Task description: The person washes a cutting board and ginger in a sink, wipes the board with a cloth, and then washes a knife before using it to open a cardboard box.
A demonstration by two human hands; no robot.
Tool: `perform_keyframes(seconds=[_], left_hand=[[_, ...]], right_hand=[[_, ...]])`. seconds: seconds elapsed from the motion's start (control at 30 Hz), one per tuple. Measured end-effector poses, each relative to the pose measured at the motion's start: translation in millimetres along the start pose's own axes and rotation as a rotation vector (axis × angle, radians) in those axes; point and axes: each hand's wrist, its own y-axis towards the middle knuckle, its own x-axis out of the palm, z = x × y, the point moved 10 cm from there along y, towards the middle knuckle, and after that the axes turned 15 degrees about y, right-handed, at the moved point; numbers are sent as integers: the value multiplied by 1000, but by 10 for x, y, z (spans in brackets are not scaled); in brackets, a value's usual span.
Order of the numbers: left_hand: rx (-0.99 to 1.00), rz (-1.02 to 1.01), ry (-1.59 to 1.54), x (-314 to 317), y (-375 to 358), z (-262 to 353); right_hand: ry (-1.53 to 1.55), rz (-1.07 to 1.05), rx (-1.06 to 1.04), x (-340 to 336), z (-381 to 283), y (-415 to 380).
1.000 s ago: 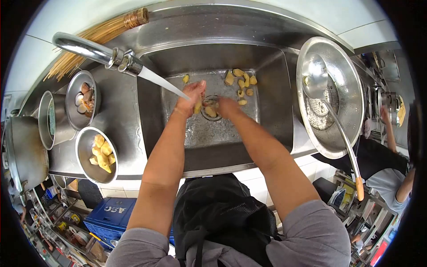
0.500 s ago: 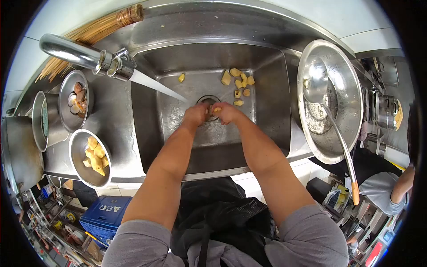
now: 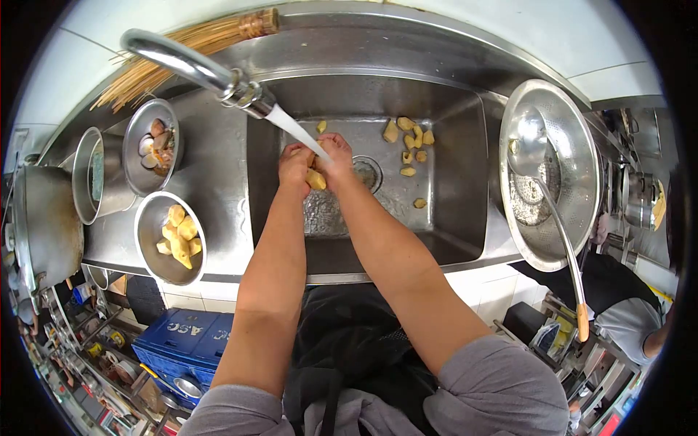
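My left hand [image 3: 293,167] and my right hand [image 3: 336,163] are close together under the running tap [image 3: 251,98], low in the steel sink [image 3: 371,243]. Both have their fingers curled around peeled ginger [image 3: 315,179], and one yellow piece pokes out between them. Water runs over the right hand; the fingertips are partly hidden. Several loose ginger pieces [image 3: 406,125] lie on the sink floor to the right, with a single one [image 3: 419,203] lower down. Another small piece [image 3: 321,126] sits just beyond the hands. The round drain [image 3: 367,173] is beside my right wrist.
Left of the sink stand a bowl of ginger [image 3: 145,247], a bowl of shells and scraps [image 3: 133,138] and a metal pot [image 3: 109,192]. A large colander [image 3: 512,211] holding a ladle [image 3: 560,225] is on the right. A bamboo brush [image 3: 189,54] lies behind the tap.
Both hands have moved left from over the drain into the water stream, holding ginger. One ginger piece now lies alone at the sink's lower right. The view has shifted slightly.
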Motion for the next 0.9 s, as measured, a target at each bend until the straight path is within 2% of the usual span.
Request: perform_keyframes(seconds=[0.07, 0.13, 0.2, 0.27, 0.3, 0.33, 0.37, 0.4, 0.47, 0.5, 0.53, 0.57, 0.6, 0.67, 0.73, 0.77, 0.83, 0.9], left_hand=[[36, -27, -261, 7, -90, 89], [22, -33, -295, 101, -256, 155], [-231, -63, -442, 250, -462, 38], [-189, -103, -509, 358, -598, 240], [-150, -147, -566, 451, -638, 344], [-152, -148, -572, 522, -664, 348], [12, -128, -421, 533, -675, 492], [177, -106, -268, 542, -702, 659], [149, -83, -262, 575, -552, 420], [-21, -141, -88, 673, -374, -13], [-182, -196, 86, 707, -282, -284], [-98, -133, 106, 563, -402, -217], [-103, -122, 108, 467, -566, -270], [16, -43, -12, 189, -963, -103], [69, 60, 48, -214, -1568, 240], [191, 109, 41, -415, -1770, 391], [373, 222, 59, -849, -2194, 841], [562, 370, 134, -1331, -2588, 1407]], right_hand=[[-351, -129, -193, 187, -97, 0], [-348, -139, -126, 197, -131, -68], [-352, -157, -47, 312, -279, -279], [-128, -184, 27, 498, -517, -543], [-136, -189, 27, 601, -581, -637], [-225, -216, -156, 698, -787, -747], [-312, -241, -337, 764, -965, -854], [-316, -241, -335, 739, -960, -828], [-492, -42, -276, 443, -878, -686], [-472, 126, -28, 173, -687, -645], [-471, 114, -25, 211, -649, -688], [-473, 135, -6, 187, -580, -802], [-476, 162, 21, 128, -489, -953], [-526, 115, 46, 103, -350, -1228], [-549, -36, 2, 556, -337, -1670], [-547, -51, 25, 689, -275, -1833], [-645, -465, -215, 1427, -287, -2211], [-553, -694, -278, 2099, -173, -2509]])
